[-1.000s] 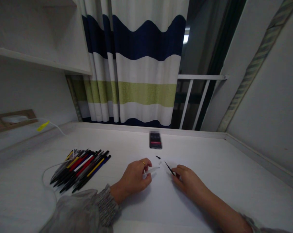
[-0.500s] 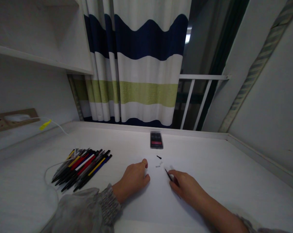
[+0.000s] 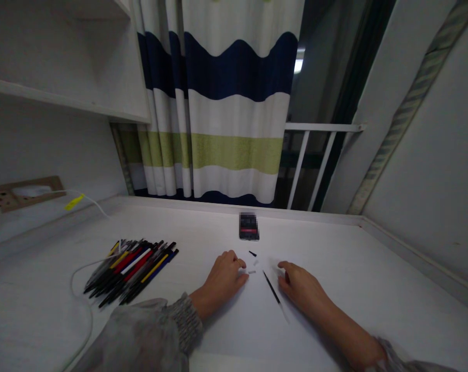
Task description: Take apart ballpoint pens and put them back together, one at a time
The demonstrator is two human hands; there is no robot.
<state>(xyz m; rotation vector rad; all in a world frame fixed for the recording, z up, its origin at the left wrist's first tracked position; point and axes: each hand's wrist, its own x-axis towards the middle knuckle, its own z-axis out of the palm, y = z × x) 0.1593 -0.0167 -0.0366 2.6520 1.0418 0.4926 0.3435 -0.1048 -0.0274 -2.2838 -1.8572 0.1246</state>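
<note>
My left hand [image 3: 225,275] rests on the white desk with its fingers curled under; what is inside them is hidden. Its fingertips are right beside a tiny white pen part [image 3: 252,271]. A thin black pen refill [image 3: 274,296] lies loose on the desk between my hands. My right hand [image 3: 300,287] lies palm down just right of the refill, its fingers loosely spread and holding nothing. A small black pen tip [image 3: 252,253] and another small white piece [image 3: 256,262] lie just beyond my hands.
A pile of several black, red, yellow and blue pens [image 3: 131,270] lies at the left, next to a white cable [image 3: 78,268]. A small dark device [image 3: 248,226] sits at the desk's [image 3: 353,268] far edge. A wall socket [image 3: 22,191] is at the far left, a striped curtain [image 3: 226,103] behind.
My right hand has let go of the black refill, which now lies on the desk. The clear pen barrel seen in my left hand a second ago is out of sight.
</note>
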